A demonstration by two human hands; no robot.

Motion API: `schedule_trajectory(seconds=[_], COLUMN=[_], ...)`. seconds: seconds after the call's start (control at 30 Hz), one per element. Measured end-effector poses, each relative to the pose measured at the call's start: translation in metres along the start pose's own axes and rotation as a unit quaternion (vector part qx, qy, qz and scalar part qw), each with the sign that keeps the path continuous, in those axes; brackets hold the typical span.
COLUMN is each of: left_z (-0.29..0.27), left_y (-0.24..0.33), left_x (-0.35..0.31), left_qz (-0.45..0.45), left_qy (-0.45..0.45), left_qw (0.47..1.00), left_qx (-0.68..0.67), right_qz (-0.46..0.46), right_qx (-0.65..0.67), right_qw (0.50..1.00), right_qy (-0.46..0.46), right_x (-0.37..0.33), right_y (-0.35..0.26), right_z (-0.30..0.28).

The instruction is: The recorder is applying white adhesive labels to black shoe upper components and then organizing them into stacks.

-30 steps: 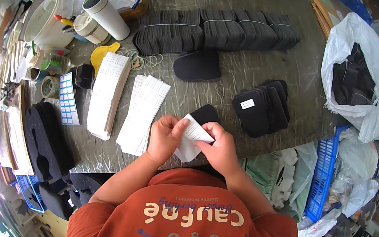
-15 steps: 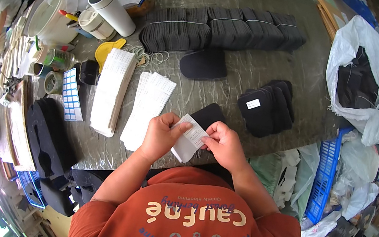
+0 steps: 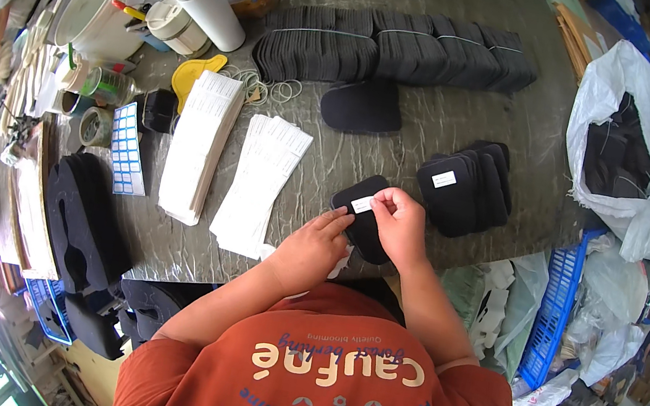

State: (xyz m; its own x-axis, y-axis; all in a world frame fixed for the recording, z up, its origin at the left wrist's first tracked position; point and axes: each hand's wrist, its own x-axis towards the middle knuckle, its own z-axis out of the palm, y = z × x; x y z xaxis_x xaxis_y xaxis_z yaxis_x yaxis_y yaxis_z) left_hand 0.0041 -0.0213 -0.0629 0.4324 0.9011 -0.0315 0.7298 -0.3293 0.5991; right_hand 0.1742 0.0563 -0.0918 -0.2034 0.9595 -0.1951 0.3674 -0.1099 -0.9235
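A black fabric pad [image 3: 371, 236] lies on the table in front of me, with a small white label [image 3: 362, 204] on its upper part. My right hand [image 3: 400, 228] is closed, thumb and forefinger pinching the label's right end against the pad. On the pad's left edge rest the fingertips of my left hand [image 3: 314, 245]. White paper, seemingly the label strip [image 3: 341, 264], pokes out from under that palm; most of it is hidden. To the right, several overlapping black pads [image 3: 462, 199] form a pile, the top one bearing a white label. Another pad [image 3: 362, 107] lies farther off.
Tied black pads [image 3: 400, 49] line the back. Left of my hands are loose label strips [image 3: 260, 180], a thick strip stack [image 3: 199, 149], a blue-and-white sticker sheet [image 3: 129, 151], rubber bands [image 3: 283, 91] and a white tumbler [image 3: 207, 6]. A white sack [image 3: 596, 101] stands right, above a blue crate [image 3: 552, 315].
My right hand has brought a label from the strip onto the black pad. My left hand has moved with the strip down beside the pad. The view has shifted slightly.
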Motion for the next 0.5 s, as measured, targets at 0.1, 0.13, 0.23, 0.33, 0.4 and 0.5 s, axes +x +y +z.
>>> schedule_trajectory(seconds=[0.1,0.13,0.23,0.33,0.4,0.5], left_z=[0.0004,-0.0002,0.0002,-0.0004,-0.0022,-0.004], left_y=[-0.0011,-0.0011,-0.001,-0.0008,-0.0006,0.0001], left_x=[0.0002,0.0009,0.0009,0.0011,0.0028,0.0068], left_qz=[0.012,0.01,0.007,0.006,0.004,0.014], left_qy=[0.008,0.003,-0.002,-0.009,-0.016,-0.023], left_qw=[1.0,1.0,1.0,1.0,1.0,0.999], left_qx=[0.006,0.003,0.004,0.008,0.008,0.026], right_qz=[-0.009,-0.01,-0.011,-0.002,-0.022,-0.019], right_qx=[-0.008,-0.008,-0.014,-0.029,-0.05,-0.054], right_qw=[1.0,1.0,1.0,1.0,0.999,0.998], right_qy=[0.0,0.001,-0.002,0.0,0.007,0.011], right_x=[0.0015,0.0024,0.003,0.0032,0.0037,0.0043], right_y=[0.0018,0.0016,0.0,-0.0009,0.0018,0.0023], right_z=[-0.0001,0.0002,0.0015,0.0019,0.0029,0.0034])
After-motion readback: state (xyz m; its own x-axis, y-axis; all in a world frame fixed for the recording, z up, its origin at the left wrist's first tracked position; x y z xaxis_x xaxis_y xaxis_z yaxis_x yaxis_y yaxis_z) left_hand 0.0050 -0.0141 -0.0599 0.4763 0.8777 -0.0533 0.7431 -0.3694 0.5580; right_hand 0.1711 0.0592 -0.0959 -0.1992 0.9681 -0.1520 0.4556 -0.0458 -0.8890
